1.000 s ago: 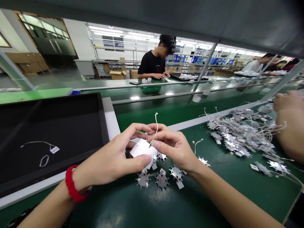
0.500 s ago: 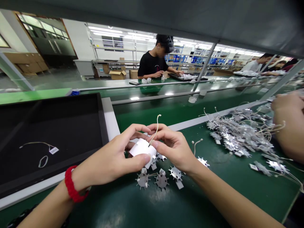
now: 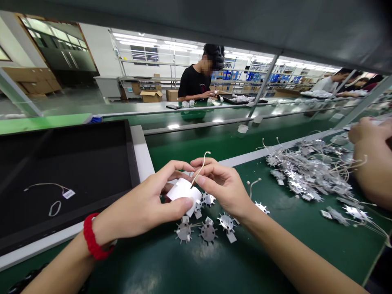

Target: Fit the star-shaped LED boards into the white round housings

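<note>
My left hand (image 3: 153,200) is closed around a small white plastic housing (image 3: 180,191), thumb on the near side and fingers behind. From a hole in the housing rises a thin cream-coloured cable (image 3: 203,162) with a small connector at its tip. My right hand (image 3: 228,188) pinches this cable low down, close to the housing; its fingertips partly hide the far side. Beneath the hands, several silver toothed metal discs (image 3: 208,233) with small white tags lie on the green bench (image 3: 147,261).
A black tray (image 3: 76,151) at left holds a tagged cable (image 3: 69,193) and a small loop (image 3: 55,208). A heap of toothed metal discs (image 3: 306,171) lies at right beside another person's hand (image 3: 372,159). Across the conveyor (image 3: 196,141), a co-worker (image 3: 196,81) handles white parts.
My right thumb and fingers have shifted slightly up and right, and the cable's tip leans further right. A white part on the conveyor has moved left. The co-worker opposite has moved their hands.
</note>
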### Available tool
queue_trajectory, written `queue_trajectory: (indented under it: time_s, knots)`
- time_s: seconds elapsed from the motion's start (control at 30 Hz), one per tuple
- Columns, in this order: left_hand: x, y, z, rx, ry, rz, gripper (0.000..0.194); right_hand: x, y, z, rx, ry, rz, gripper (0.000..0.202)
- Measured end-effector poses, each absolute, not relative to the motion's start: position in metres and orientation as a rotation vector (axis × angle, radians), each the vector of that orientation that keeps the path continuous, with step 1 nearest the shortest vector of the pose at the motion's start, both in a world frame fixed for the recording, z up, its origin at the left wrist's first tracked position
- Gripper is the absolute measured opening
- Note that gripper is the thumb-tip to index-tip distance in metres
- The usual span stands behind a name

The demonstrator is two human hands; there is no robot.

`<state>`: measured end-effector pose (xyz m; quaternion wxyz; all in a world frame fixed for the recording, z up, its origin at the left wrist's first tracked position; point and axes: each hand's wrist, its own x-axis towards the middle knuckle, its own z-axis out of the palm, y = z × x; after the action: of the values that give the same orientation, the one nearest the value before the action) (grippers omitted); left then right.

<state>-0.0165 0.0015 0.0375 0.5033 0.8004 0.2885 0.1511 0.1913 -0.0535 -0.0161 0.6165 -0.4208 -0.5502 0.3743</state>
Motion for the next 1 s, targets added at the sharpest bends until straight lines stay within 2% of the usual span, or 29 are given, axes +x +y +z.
queue_trajectory:
  time_s: [0.33,0.6,1.0]
  knots:
    - [-0.017,0.001,0.037,1.933,0.697,0.341,0.047,0.196,-0.051,-0.014,-0.871,-1.237,0.823,0.009]
    - [-0.015,0.010,0.035,2.077,0.668,0.247,0.035,0.194,-0.051,-0.014,-0.880,-1.231,0.807,0.010]
    - [-0.013,0.012,0.029,2.170,0.601,0.402,0.024,0.191,-0.056,-0.014,-0.856,-1.326,0.694,0.007]
